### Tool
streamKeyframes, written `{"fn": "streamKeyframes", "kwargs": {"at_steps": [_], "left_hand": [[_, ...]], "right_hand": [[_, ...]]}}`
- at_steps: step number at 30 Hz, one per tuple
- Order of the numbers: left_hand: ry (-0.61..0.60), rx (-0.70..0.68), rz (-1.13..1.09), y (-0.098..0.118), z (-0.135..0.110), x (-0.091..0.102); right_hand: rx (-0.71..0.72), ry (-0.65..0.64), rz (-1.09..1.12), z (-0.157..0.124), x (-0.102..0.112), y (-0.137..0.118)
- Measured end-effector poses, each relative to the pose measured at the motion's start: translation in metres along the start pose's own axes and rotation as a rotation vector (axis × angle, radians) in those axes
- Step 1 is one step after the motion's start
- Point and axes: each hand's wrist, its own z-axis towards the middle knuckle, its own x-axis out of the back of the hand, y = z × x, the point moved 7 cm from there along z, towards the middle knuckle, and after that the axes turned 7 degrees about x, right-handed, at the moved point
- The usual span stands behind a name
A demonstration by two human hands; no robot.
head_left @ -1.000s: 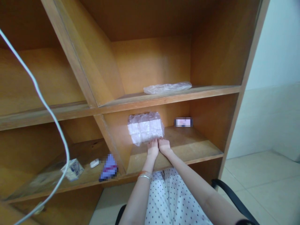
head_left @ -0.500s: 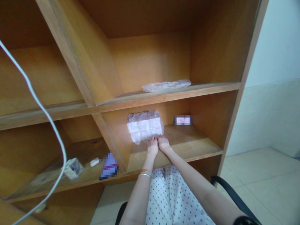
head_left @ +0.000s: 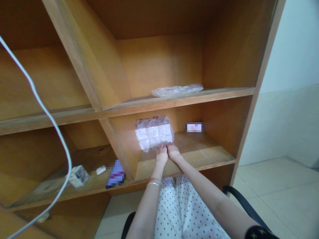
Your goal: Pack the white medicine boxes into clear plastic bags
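2 hands | left hand [head_left: 161, 155] beside right hand [head_left: 173, 151] | fingertips touching plastic-wrapped pack [head_left: 154, 133]

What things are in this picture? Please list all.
wooden shelf unit: 1, orange-brown, most of view
plastic-wrapped pack: 1, white, lower right compartment
plastic bag: 1, clear, shelf above
blurred box: 1, white, right of pack
carton: 1, white and blue, lower left compartment
small object: 1, white, beside carton
blurred packet: 1, purple, lower left compartment
cable: 1, white, across left side
chair frame: 1, black, lower right
dotted clothing: 1, white, on lap
left hand: 1, bare, touching pack
right hand: 1, bare, touching pack
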Motion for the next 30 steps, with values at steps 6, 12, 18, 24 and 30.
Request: {"fn": "streamKeyframes", "kwargs": {"at_steps": [6, 12, 18, 24, 30], "left_hand": [[-0.012, 0.011, 0.006, -0.0009, 0.0001, -0.0001], [0.01, -0.001, 0.0, -0.0003, -0.0022, 0.0039], [-0.005, 0.0, -0.013, 0.0006, -0.0019, 0.004], [-0.021, 0.015, -0.02, 0.0014, -0.0013, 0.0049], [-0.02, 0.059, -0.035, -0.0004, -0.0005, 0.0062]], "right_hand": [[0.005, -0.009, -0.019, -0.0005, 0.0006, -0.0017], [0.0, -0.012, -0.039, -0.0017, 0.0017, -0.0017], [0.005, 0.002, -0.056, -0.0009, -0.0001, 0.0], [0.004, 0.022, -0.057, -0.0012, 0.0008, 0.0005], [-0.008, 0.025, -0.049, -0.0051, 0.0043, -0.0006]]}}
